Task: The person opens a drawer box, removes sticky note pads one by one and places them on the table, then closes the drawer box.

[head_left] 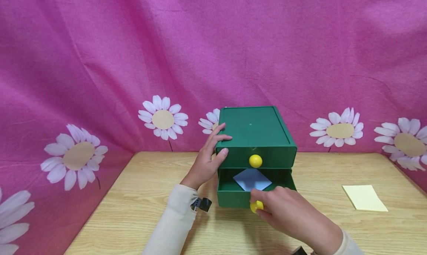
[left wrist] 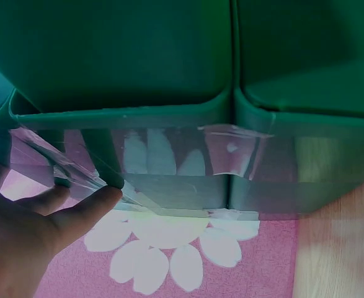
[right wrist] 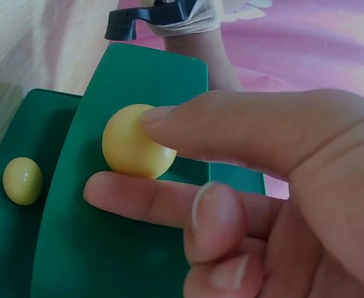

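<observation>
A green two-drawer cabinet (head_left: 253,129) stands on the table, with a round yellow knob on each drawer. Its upper drawer (head_left: 233,158) is closed, and its lower drawer (head_left: 233,199) is pulled out. Inside the lower one lies a light blue square of paper (head_left: 251,179). My left hand (head_left: 207,160) rests with spread fingers against the cabinet's upper left side, fingertips touching the top edge. Thumb and index finger of my right hand (head_left: 287,210) pinch the lower knob (right wrist: 132,141). The upper knob (right wrist: 22,180) is untouched.
On the table (head_left: 133,210), a pale yellow paper pad (head_left: 365,198) lies to the right of the cabinet. Behind the table hangs a pink cloth (head_left: 253,55) printed with white daisies. A transparent strip (left wrist: 169,164) covers part of the cabinet's side in the left wrist view.
</observation>
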`<state>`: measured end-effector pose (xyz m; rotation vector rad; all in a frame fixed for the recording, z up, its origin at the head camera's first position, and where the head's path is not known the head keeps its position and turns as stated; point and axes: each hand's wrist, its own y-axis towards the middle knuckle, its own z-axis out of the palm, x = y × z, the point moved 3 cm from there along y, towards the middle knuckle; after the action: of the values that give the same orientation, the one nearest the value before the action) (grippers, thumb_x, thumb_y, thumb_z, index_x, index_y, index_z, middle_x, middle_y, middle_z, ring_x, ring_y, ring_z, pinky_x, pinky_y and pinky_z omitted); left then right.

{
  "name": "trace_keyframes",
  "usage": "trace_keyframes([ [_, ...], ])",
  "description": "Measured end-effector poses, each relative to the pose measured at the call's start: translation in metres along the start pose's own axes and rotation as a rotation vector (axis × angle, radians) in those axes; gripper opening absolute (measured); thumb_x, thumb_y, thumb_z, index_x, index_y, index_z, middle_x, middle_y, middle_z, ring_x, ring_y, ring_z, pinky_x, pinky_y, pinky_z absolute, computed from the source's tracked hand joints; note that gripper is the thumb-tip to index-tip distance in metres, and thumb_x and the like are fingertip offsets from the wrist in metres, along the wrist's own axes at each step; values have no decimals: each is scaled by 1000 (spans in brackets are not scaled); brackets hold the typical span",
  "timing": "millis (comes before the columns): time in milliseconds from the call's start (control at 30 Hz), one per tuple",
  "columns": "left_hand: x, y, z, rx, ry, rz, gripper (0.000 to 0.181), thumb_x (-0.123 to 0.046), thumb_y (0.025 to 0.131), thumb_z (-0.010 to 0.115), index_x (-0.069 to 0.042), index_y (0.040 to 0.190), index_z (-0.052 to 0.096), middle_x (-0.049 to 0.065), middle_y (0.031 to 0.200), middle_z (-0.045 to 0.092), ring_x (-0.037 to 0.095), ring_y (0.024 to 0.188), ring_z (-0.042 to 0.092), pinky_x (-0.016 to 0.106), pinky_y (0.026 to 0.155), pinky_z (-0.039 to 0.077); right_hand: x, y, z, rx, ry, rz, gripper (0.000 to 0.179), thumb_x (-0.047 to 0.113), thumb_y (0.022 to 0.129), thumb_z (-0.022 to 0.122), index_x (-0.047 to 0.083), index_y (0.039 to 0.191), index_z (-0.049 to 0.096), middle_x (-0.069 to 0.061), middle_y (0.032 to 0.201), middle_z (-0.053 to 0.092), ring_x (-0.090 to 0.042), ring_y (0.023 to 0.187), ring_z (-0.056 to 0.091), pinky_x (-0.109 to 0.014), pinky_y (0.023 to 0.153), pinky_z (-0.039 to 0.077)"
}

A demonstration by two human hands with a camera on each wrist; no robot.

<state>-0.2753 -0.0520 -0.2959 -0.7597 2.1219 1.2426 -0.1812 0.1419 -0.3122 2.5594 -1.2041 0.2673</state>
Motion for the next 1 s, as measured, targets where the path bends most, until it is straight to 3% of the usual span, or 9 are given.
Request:
trace_keyframes([
  [700,-1,-1,0,-1,4,-20,35,-12,98,49,-8,133,49,6,159,20,22,146,18,60,107,29,0,0,0,45,28,27,21,14,82,76,27,90,61,19,61,50,0,52,44,-21,49,41],
  [1000,0,0,0,-4,10,1,35,-12,98,49,-7,132,49,6,159,21,23,145,19,60,106,30,-1,0,1,67,32,44,21,15,81,77,26,91,61,19,62,52,1,53,46,-20,52,43],
])
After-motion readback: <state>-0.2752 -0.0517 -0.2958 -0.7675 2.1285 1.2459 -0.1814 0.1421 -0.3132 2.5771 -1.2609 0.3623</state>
